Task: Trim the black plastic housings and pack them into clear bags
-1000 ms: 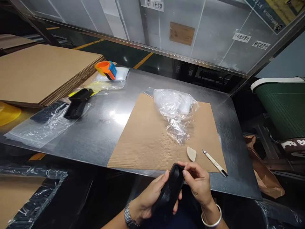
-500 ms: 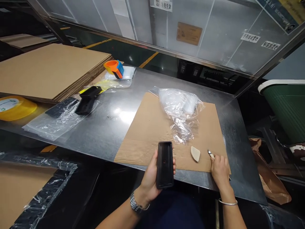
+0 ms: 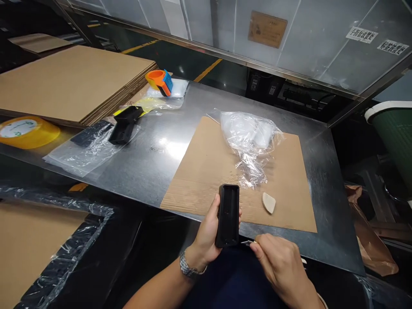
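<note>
- Head view: the black tray (image 3: 228, 219) and metal-tipped tool (image 3: 247, 243) are both in hand; how much work is finished or left cannot be told.
- The left hand (image 3: 206, 236) clamps the tray, thumb along its side.
- The right hand (image 3: 283, 262) pinches the tool, tip just beside the tray's near end.

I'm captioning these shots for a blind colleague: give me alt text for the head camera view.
The left hand holds an open black box at the front edge of a metal table, while the right hand grips a metal-tipped tool near its lower end. Beyond, a clear plastic bag and a beige piece lie on a cardboard sheet.
</note>
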